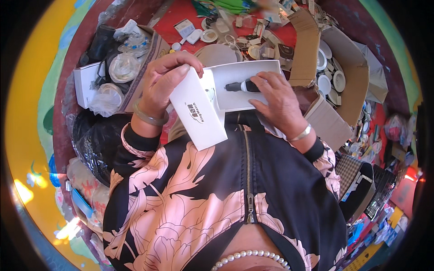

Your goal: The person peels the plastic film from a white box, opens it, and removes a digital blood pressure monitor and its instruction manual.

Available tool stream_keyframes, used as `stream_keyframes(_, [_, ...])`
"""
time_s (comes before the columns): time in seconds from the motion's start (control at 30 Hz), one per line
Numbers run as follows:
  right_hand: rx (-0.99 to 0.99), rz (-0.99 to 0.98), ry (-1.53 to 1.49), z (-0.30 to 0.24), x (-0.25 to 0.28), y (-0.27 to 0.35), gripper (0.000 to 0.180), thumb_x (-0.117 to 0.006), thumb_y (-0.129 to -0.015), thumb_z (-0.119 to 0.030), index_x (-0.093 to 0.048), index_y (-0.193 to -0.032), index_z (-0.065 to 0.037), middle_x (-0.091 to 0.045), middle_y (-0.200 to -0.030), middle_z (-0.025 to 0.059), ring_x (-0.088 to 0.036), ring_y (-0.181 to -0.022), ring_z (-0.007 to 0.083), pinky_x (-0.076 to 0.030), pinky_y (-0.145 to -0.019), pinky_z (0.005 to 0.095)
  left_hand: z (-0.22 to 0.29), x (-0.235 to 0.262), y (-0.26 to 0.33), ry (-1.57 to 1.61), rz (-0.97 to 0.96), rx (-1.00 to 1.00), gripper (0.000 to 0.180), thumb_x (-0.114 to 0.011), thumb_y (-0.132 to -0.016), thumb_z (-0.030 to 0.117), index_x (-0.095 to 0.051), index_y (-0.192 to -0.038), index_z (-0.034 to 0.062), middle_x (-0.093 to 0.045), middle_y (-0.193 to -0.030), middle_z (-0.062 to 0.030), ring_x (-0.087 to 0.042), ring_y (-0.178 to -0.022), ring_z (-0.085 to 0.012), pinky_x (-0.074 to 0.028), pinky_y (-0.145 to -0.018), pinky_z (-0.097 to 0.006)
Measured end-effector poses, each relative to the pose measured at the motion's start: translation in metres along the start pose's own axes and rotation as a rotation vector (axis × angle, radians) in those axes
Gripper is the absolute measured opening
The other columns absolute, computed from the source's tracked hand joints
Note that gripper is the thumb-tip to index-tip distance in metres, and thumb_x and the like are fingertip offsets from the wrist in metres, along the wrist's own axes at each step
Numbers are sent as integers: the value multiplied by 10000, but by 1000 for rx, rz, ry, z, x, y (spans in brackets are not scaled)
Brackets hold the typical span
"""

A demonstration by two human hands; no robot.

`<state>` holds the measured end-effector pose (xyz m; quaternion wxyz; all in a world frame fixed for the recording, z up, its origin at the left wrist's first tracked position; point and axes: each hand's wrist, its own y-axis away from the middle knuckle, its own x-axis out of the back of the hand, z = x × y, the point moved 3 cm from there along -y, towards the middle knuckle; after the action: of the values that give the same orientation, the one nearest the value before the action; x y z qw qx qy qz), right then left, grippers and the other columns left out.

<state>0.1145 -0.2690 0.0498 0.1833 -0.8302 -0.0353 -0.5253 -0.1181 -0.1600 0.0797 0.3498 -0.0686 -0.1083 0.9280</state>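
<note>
My left hand pinches a white cardboard box lid by its upper end, thumb in front. The lid hangs tilted and has dark printing. Beside it, in front of my jacket, is the open white box base. A slim black device with a pale ring lies across the inside of the base. Over its right end my right hand curls its fingers, covering that part; the thumb is near the base's lower edge. What kind of device it is I cannot make out.
An open carton of round white fittings stands at right, a box of plastic-wrapped pieces at left. Small parts and packages litter the red surface ahead. A black plastic bag lies by my left arm, a dark keyboard at lower right.
</note>
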Motion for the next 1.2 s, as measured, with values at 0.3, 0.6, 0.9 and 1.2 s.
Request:
stream_keyframes(0.3, [42, -44, 1, 15, -14, -1, 423, -716, -712, -113, -550, -1082, 6, -529, -1084, 155, -510, -1031, 324, -443, -904, 376, -1, -5, -1, 13, -9, 12, 255, -512, -873, 199, -631, -912, -23, -636, -856, -69, -586, -794, -114, -445, -712, -232])
stream_keyframes(0.6, [125, -90, -31, 33, -22, -4, 386, -701, -749, -146, -550, -1066, 16, -543, -1039, 173, -514, -1015, 343, -448, -896, 393, -1, -8, -8, -37, -10, 56, 261, -499, -848, 208, -606, -848, -31, -600, -819, -111, -565, -813, -186, -433, -796, -306])
stream_keyframes(0.9, [123, -284, -103, 50, -21, -21, 358, -658, -821, -255, -562, -1044, 9, -552, -1030, 190, -525, -1013, 375, -444, -870, 432, -6, -6, -8, 7, -11, 31, 273, -522, -861, 223, -635, -892, -23, -637, -857, -75, -590, -777, -124, -448, -702, -240])
stream_keyframes(1.2, [123, -360, -130, 54, -20, -31, 316, -659, -804, -240, -598, -1005, -5, -570, -992, 172, -543, -976, 372, -439, -862, 434, -9, -6, -8, 69, -25, 32, 250, -525, -872, 193, -631, -913, -29, -634, -856, -70, -587, -774, -113, -448, -696, -232])
